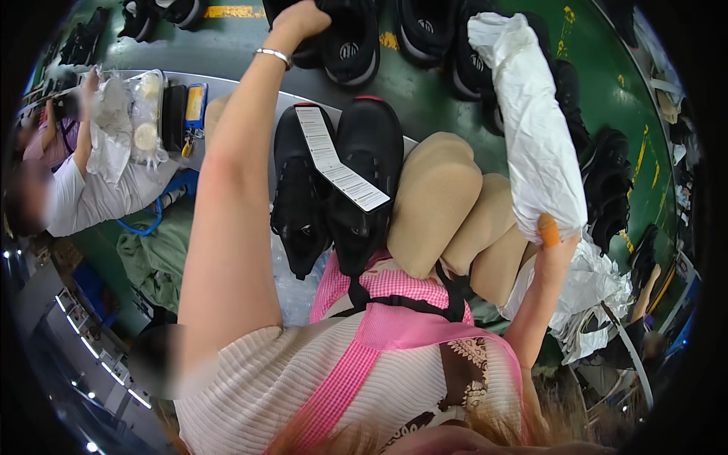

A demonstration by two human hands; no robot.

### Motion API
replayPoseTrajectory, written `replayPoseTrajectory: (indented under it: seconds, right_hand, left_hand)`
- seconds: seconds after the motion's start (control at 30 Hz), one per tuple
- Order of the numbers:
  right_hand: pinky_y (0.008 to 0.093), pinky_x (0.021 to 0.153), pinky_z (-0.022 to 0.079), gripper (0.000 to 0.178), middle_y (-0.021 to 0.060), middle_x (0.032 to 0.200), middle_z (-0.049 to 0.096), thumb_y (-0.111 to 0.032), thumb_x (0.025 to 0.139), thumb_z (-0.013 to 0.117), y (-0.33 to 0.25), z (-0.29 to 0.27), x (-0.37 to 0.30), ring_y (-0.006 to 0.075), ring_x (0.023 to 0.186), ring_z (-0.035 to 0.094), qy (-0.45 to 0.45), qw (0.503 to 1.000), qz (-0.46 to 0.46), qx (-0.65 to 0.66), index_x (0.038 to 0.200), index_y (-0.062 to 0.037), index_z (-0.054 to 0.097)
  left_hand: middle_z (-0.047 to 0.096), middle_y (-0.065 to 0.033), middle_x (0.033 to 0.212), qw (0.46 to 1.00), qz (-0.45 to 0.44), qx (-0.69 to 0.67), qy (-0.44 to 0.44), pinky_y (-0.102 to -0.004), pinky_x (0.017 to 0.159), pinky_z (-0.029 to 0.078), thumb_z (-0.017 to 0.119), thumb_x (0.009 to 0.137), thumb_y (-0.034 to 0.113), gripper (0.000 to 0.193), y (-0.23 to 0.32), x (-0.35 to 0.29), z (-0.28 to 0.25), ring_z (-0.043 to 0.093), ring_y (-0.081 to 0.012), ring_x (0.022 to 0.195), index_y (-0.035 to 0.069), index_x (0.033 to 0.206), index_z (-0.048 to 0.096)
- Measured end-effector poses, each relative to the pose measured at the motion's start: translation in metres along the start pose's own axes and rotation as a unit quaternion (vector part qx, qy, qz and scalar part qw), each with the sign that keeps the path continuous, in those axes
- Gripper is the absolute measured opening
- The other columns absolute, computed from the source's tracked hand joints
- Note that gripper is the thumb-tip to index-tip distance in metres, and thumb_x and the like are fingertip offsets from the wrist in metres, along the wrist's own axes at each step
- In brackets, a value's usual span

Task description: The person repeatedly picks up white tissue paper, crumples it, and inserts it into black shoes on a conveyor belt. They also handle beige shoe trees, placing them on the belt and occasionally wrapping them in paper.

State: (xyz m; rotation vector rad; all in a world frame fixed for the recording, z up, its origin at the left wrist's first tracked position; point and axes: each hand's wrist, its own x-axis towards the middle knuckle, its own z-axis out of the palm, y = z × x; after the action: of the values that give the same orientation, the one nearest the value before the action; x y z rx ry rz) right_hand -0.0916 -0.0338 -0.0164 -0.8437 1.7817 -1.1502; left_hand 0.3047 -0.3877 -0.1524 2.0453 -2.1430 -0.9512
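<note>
My left hand reaches to the top of the view, its fingers closed on a black shoe that is partly hidden behind the hand. At the right, my right hand grips the lower end of a long bundle of crumpled white paper. An orange cover sits on one finger, and most of the other fingers are hidden. What the paper wraps cannot be seen. Between my arms lies a pair of black shoes side by side, toes toward me. Across them rests a folded white printed leaflet.
More black shoes stand on the green surface ahead and along the right. Rounded beige fabric shapes lie beside the pair. Crumpled white paper is piled at the lower right. Other people sit at the left, near a clear bag of round items.
</note>
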Motion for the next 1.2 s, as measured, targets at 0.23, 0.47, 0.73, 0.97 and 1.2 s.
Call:
replayPoseTrajectory:
  seconds: [0.23,0.47,0.73,0.97,1.2]
  right_hand:
    - [0.0343,0.098,0.044,0.062,0.0135,0.130,0.056,-0.009,0.082,0.073,0.008,-0.016,-0.003,0.0227,0.116,0.057,0.046,0.999,-0.015,-0.014,0.136,0.0043,0.044]
    - [0.0383,0.101,0.044,0.066,0.0157,0.137,0.050,-0.007,0.083,0.070,0.027,-0.058,-0.018,0.0255,0.120,0.054,0.084,0.996,0.030,-0.009,0.140,0.0033,0.038]
    - [0.0358,0.092,0.047,0.067,0.0143,0.131,0.053,-0.006,0.081,0.073,0.005,-0.038,-0.026,0.0232,0.112,0.057,0.042,0.997,-0.033,0.046,0.139,0.0016,0.039]
    - [0.0222,0.060,0.048,0.052,0.0081,0.102,0.066,-0.013,0.077,0.078,-0.008,-0.020,-0.010,0.0097,0.075,0.061,-0.022,0.999,-0.041,0.026,0.121,0.0051,0.057]
    - [0.0298,0.081,0.052,0.055,0.0105,0.117,0.064,-0.022,0.086,0.069,0.010,0.007,0.022,0.0197,0.096,0.064,-0.126,0.978,-0.028,0.162,0.131,0.0036,0.051]
  left_hand:
    - [0.067,-0.0204,0.093,0.998,-0.028,-0.050,0.024,-0.0345,0.078,0.052,0.065,0.079,0.024,0.042,0.056,0.011,0.044,0.066,-0.0297,0.086,-0.002,0.112,0.064]
    - [0.067,-0.0268,0.097,0.996,0.076,-0.046,-0.011,-0.0453,0.084,0.052,0.056,0.076,0.014,0.029,0.180,-0.014,0.090,0.066,-0.0393,0.096,-0.003,0.095,0.068]
    - [0.066,-0.0284,0.104,0.966,0.237,-0.077,-0.061,-0.0421,0.088,0.052,0.062,0.081,0.032,0.041,0.231,-0.036,0.137,0.065,-0.0369,0.101,-0.005,0.098,0.068]
    - [0.061,-0.0105,0.100,0.929,0.347,0.023,-0.128,-0.0382,0.082,0.050,0.079,0.069,0.023,0.056,0.119,-0.255,-0.013,0.061,-0.0262,0.092,0.010,0.120,0.061]
    - [0.057,-0.0092,0.103,0.948,0.297,0.110,0.016,-0.0360,0.081,0.051,0.060,0.069,-0.006,0.055,0.059,-0.313,0.036,0.058,-0.0291,0.095,0.018,0.119,0.064]
